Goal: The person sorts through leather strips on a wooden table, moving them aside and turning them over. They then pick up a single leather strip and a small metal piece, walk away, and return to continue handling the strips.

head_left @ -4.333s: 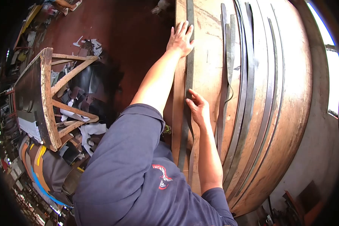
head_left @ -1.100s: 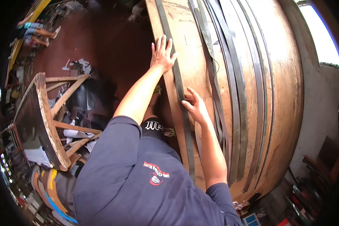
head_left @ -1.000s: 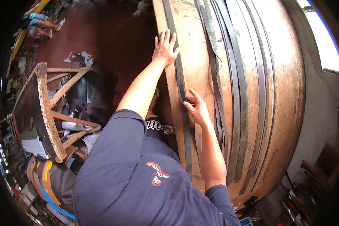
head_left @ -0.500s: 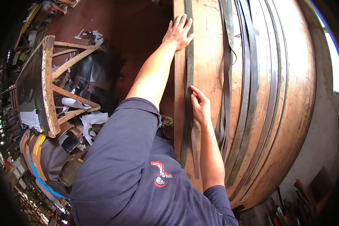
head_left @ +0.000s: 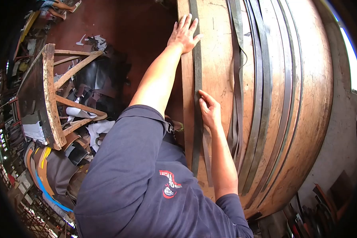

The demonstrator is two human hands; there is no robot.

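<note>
A long black leather-like strip (head_left: 198,71) runs along the left edge of the wooden table (head_left: 216,55). My left hand (head_left: 183,37) lies flat over the strip and the table's border, fingers spread. Further down the same strip, my right hand (head_left: 211,113) has its index fingertip and thumb at the strip's right edge, with the other fingers curled in. A narrower brown strip (head_left: 207,158) lies beside it, partly behind my right wrist. Several more dark strips (head_left: 260,79) lie lengthwise to the right of my hands.
To the left stands a wooden trestle frame (head_left: 49,95), with scraps of dark and white sheet material (head_left: 97,129) around it. Rolled or stacked sheets (head_left: 57,166) sit below. Another person's legs (head_left: 61,8) show at the top left. A grey wall (head_left: 333,146) borders the right side.
The view has shifted slightly, bringing more of the other person's legs into sight. Both my hands keep nearly the same places on the strip.
</note>
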